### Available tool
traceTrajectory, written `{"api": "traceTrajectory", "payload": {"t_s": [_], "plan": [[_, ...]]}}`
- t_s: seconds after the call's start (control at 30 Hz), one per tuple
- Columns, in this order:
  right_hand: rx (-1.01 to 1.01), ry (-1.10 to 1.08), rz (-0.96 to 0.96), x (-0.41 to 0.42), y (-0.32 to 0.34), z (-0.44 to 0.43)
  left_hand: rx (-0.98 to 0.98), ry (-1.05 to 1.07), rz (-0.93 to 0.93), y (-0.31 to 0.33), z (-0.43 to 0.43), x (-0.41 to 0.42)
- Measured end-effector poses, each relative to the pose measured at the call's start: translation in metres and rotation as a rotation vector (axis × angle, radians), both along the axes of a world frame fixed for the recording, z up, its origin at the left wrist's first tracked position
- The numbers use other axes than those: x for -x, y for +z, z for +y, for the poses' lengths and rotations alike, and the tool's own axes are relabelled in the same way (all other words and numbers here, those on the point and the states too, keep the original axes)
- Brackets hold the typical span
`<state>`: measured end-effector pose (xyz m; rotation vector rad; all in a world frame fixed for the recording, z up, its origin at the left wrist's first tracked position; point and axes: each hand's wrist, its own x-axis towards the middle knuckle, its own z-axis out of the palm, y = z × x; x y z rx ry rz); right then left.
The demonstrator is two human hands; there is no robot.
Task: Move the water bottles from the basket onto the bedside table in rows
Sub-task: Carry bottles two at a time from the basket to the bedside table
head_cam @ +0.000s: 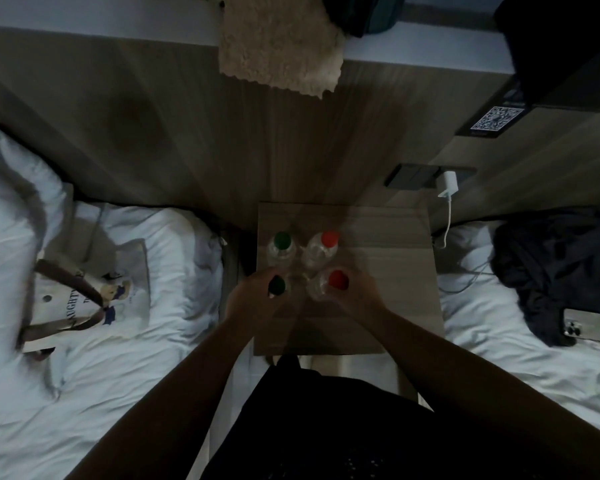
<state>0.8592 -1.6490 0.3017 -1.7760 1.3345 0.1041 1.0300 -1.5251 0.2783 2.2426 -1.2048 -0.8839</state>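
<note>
Dim room, seen from above. At frame centre, a wooden bedside table (388, 244) between 2 white beds, carrying 4 clear water bottles in 2 rows of 2. Back row: green-capped bottle (282, 247) at left, just beside an orange-capped bottle (321, 249) at right, both upright and untouched. Front row, directly below them in the frame: dark-capped bottle (278, 286) at left, red-capped bottle (330, 284) at right. Left hand (248, 299) curled around the dark-capped bottle from its left side, fingers wrapped on the body under the cap, grasping it. Right hand (361, 294) cupped around the red-capped bottle from its right side, likewise grasping it. Both forearms reaching up from the bottom of the frame, over dark clothing at bottom centre. No basket visible anywhere; all 4 bottles on the table. At left of the frame, a cloth tote bag (90, 289) with brown straps lying flat on the left bed (146, 341). At right, a heap of dark clothing (561, 268) and a phone (589, 330) face down on the right bed (499, 341). Above the table's right corner, a white charger (447, 183) plugged into a wall socket, cable hanging down. Upper centre, a beige fuzzy cloth (281, 43) draped over a ledge. Upper right, a QR code sign (496, 122).
</note>
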Motion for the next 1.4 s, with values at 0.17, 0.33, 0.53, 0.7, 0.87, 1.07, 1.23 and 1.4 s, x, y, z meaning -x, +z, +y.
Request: {"api": "traceTrajectory", "payload": {"t_s": [0.17,0.33,0.53,0.7,0.87,1.07,1.23,1.4], "plan": [[0.003,0.040,0.016,0.005,0.001,0.003,0.009,0.011,0.056,-0.001,0.003,0.000],[-0.064,0.022,-0.036,0.019,0.001,0.009,-0.009,0.136,0.137,0.006,0.009,0.011],[-0.136,0.114,0.005,0.066,0.004,0.017,-0.240,0.332,0.160,-0.001,0.058,0.039],[-0.183,0.245,-0.022,0.104,0.012,0.021,-0.179,0.547,0.167,0.012,0.098,0.107],[-0.243,0.343,-0.094,0.148,0.016,0.020,-0.045,0.792,0.184,0.024,0.132,0.189],[-0.350,0.462,-0.111,0.207,0.017,0.027,0.020,0.996,0.255,0.045,0.168,0.297],[-0.359,0.588,-0.070,0.236,0.014,0.048,-0.011,1.011,0.161,0.067,0.193,0.354],[-0.310,0.812,-0.049,0.238,0.020,0.078,-0.058,1.069,0.067,0.076,0.226,0.388]]}}
